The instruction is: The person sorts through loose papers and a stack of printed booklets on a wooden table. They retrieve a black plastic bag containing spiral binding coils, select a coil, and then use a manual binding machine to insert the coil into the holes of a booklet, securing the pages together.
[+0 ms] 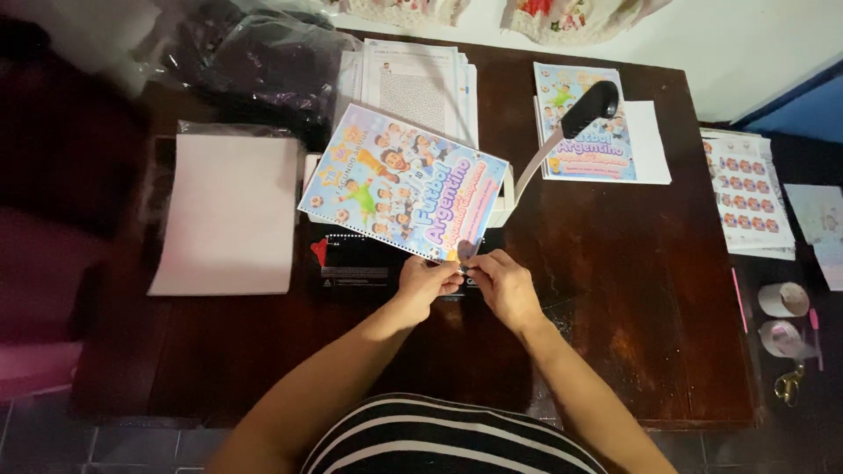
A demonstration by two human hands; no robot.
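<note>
Near the table's front edge, left hand (428, 283) and right hand (505, 285) pinch, fingertips together, the lower corner of a colourful cartoon-printed punched booklet cover (404, 180) lying tilted over a black binding machine (369, 259) mid-table. The cover looks light, thin and floppy, so it is best gripped along its punched edge. Beyond it, a white paper stack (421, 83) sits at the far edge.

A dark brown wooden table (615, 307) is seen from above. On it a black binding machine (369, 263) is placed near the middle, and a pink sheet stack (230, 215) is laid at the left. Printed white pages (421, 83) are stacked at the far edge, and a colourful booklet (584, 123) is laid at the far right.
</note>
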